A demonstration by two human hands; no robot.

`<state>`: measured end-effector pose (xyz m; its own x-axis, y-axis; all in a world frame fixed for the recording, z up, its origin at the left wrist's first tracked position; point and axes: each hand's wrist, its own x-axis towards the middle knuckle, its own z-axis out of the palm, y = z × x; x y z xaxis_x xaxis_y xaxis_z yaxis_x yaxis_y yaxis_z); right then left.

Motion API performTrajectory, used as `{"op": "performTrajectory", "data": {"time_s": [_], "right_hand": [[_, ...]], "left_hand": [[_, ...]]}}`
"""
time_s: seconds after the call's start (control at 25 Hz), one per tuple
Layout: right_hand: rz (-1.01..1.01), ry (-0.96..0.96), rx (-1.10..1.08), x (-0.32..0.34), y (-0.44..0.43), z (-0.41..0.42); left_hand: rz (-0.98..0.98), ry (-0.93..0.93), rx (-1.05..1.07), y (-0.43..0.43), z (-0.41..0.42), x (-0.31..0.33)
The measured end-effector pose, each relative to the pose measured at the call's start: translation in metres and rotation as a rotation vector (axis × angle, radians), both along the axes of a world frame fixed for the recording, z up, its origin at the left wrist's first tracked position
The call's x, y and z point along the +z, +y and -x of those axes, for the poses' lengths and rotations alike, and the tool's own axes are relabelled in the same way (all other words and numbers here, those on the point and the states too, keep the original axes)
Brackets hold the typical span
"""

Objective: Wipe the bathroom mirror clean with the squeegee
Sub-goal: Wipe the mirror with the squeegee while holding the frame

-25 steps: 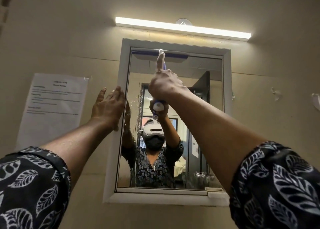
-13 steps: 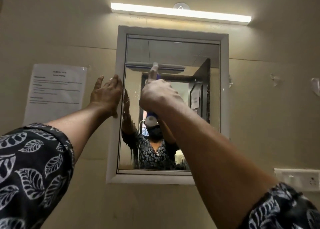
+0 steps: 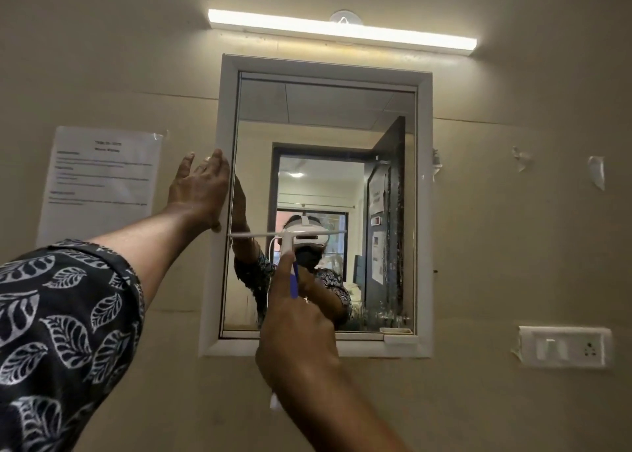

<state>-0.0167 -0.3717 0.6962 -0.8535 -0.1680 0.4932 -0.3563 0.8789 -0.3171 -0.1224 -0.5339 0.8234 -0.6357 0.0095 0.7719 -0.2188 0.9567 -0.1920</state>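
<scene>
My right hand (image 3: 297,332) is clenched around the squeegee (image 3: 286,243) handle; the blade lies level across the mirror (image 3: 325,116) glass just above my knuckles, left of centre. Farther off, my left hand (image 3: 200,191) rests flat, empty, on the mirror frame (image 3: 424,212).

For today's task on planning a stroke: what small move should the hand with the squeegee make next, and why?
Probably pull the squeegee straight down to the mirror's bottom frame: its blade lies level about two-thirds down the glass, gripped by the right hand.
</scene>
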Motion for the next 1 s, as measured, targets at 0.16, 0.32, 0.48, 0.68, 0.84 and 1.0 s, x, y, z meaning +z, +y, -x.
{"op": "performTrajectory", "data": {"time_s": [0.16,0.32,0.48,0.68,0.84,1.0], "right_hand": [[-0.052,-0.204,0.015,-0.024,0.004,-0.003],[-0.025,-0.219,0.014,-0.015,0.007,-0.013],[-0.016,-0.025,0.067,0.043,0.018,-0.018],[0.055,0.378,-0.047,0.149,0.043,0.001],[0.061,0.604,-0.067,0.202,0.054,0.029],[0.068,0.589,-0.056,0.219,0.055,0.046]], "left_hand": [[-0.006,-0.003,0.017,0.002,-0.001,-0.001],[-0.008,-0.005,0.029,0.006,-0.004,0.000],[-0.034,0.015,0.006,0.007,-0.002,-0.001],[-0.028,0.019,-0.006,0.001,0.005,-0.001],[-0.018,0.014,0.007,0.001,0.007,0.000],[-0.007,0.021,0.010,0.000,0.008,0.000]]}}
